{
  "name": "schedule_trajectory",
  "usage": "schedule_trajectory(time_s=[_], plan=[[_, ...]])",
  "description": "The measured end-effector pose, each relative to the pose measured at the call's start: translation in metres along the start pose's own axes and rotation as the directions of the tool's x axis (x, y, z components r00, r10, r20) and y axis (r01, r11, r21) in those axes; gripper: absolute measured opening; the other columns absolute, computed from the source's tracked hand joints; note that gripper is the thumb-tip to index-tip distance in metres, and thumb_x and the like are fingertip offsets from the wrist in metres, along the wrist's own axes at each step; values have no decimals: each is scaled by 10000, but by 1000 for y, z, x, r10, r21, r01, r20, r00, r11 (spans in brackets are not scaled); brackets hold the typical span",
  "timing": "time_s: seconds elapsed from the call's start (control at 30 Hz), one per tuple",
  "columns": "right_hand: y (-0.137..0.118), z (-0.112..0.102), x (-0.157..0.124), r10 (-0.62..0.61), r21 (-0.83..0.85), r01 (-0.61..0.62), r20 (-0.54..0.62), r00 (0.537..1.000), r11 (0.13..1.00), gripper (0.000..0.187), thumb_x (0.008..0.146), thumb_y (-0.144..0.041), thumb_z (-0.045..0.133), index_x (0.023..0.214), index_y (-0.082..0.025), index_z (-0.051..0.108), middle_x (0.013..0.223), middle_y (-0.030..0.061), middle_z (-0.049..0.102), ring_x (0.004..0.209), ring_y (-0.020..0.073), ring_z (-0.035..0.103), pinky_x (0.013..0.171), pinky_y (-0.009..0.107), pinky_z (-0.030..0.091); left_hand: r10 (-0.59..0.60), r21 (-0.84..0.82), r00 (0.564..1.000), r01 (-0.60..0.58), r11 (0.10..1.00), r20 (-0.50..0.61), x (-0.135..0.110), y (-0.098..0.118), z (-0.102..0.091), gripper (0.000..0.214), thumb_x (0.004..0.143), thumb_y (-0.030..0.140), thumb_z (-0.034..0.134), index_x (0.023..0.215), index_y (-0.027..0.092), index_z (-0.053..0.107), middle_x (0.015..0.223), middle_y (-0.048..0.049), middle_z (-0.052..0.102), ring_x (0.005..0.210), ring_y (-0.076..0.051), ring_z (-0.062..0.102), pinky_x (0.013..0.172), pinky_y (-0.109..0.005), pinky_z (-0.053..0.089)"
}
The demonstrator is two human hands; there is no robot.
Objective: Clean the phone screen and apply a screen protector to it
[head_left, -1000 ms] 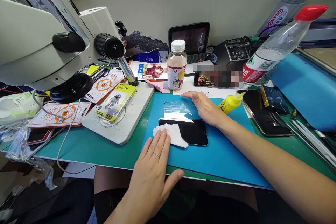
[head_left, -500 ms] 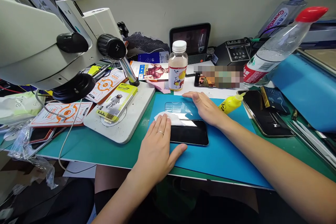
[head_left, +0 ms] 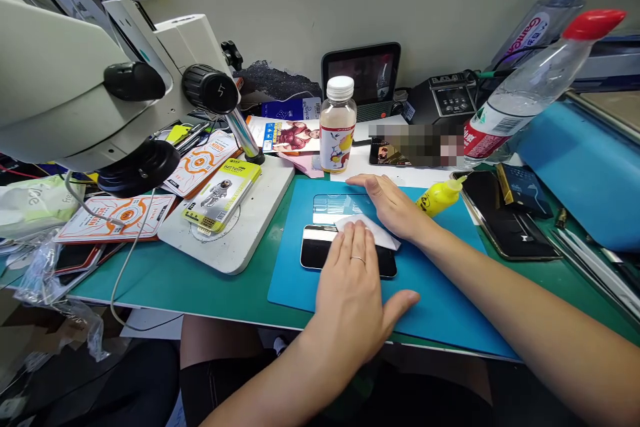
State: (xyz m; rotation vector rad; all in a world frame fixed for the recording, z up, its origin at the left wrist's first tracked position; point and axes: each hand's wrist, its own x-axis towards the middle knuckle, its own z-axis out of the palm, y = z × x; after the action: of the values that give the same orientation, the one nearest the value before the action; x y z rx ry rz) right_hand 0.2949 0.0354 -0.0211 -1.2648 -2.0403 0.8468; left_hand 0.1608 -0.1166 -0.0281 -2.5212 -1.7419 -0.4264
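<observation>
A black phone lies screen-up on the blue mat. My left hand lies flat over the phone, fingers together and stretched out, pressing a white wipe onto the screen's right part. A ring shows on one finger. My right hand rests flat on the mat just behind the phone, its fingers extended beside a clear screen protector.
A white microscope and its base plate with packaged parts stand at left. A small drink bottle, yellow glue bottle, tilted water bottle, other phones and a small display crowd the back and right.
My left hand slid the white wipe across the phone screen from its left end to its right part. My right hand stayed in place.
</observation>
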Motion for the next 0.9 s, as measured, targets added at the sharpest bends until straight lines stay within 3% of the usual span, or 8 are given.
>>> schedule_trajectory(time_s=[0.17,0.3,0.57,0.77,0.9], plan=[[-1,-1,-1,5,2,-5,5,1000,1000,987,996,-892,86,1304,-260,779,1423,123,757,1424,336,618,1338,599,231,56,-14,998,-56,998,-22,-4,20,-1,972,1094,781,319,1591,-23,543,1669,-248,511,1581,-363,515,1289,-463,496],[-3,-1,-1,0,3,0,8,1000,1000,985,994,-894,82,1298,-273,784,1413,112,763,1408,334,627,1330,598,257,93,-6,994,-93,996,-59,-11,19,0,942,1102,763,335,1572,-20,565,1656,-235,535,1565,-351,538,1275,-448,511],[-3,-2,-1,13,1,-13,9,1000,1000,990,969,-922,90,1286,-301,793,1423,96,763,1428,348,616,1329,609,283,192,-30,979,-194,981,-70,-40,-3,-9,833,1124,720,344,1591,64,554,1700,-141,503,1587,-289,517,1281,-410,487],[-2,-2,-1,27,-3,-27,10,1000,1000,994,964,-927,89,1290,-295,784,1437,100,754,1440,354,606,1332,626,276,143,-6,990,-143,990,-12,-64,-35,-16,821,1141,703,288,1667,89,438,1767,-119,392,1630,-279,452,1290,-442,456],[-2,-2,-1,27,-1,-27,16,1000,1000,973,968,-923,95,1285,-309,781,1429,88,758,1431,343,614,1334,618,283,94,39,995,-94,995,-10,-79,-56,-21,758,1167,620,292,1683,74,384,1759,-139,412,1628,-299,455,1241,-468,493]])
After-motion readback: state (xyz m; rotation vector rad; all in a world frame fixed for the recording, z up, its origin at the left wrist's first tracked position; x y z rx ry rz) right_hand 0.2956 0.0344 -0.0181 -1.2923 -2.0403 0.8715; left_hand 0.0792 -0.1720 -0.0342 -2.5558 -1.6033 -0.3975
